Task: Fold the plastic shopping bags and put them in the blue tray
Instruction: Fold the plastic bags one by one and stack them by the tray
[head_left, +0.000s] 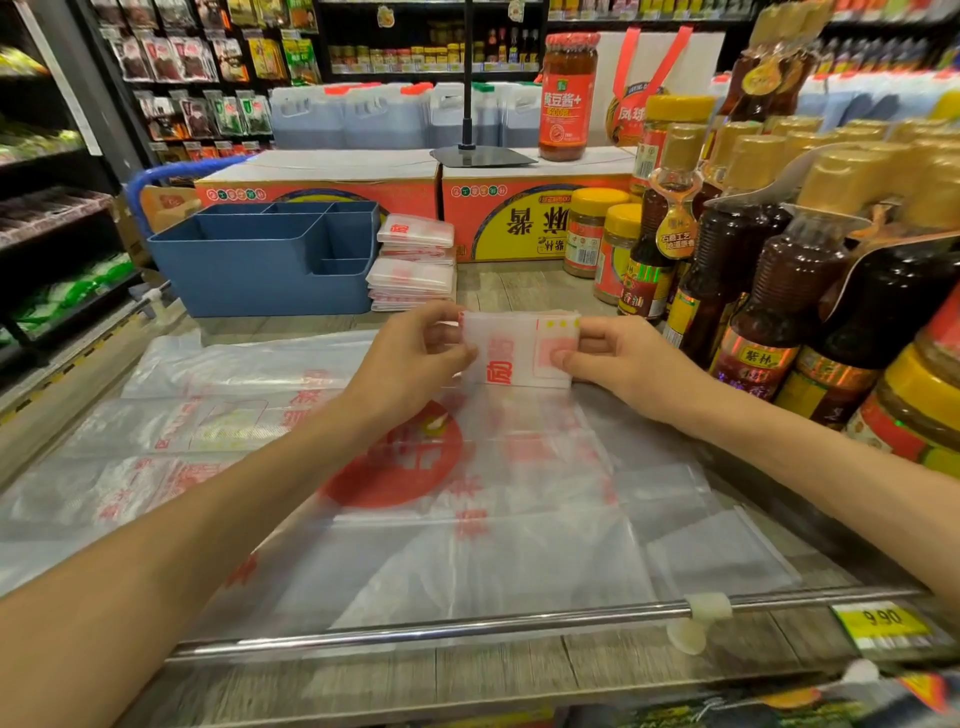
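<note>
A small folded plastic bag (511, 351), white with red print, is held just above the counter between both hands. My left hand (415, 353) pinches its left edge and my right hand (608, 364) pinches its right edge. Under them lie several flat, unfolded clear bags with red print (405, 467), spread over the counter. The blue tray (270, 260) with its compartments stands at the back left; no bag shows inside it. A stack of folded bags (413, 265) leans against the tray's right side.
Bottles and jars of sauce (779, 291) crowd the right side. Red cartons (519, 208) with a black stand (480, 153) and a tall jar (569, 98) line the back. A metal rail (467, 626) runs along the counter's front edge.
</note>
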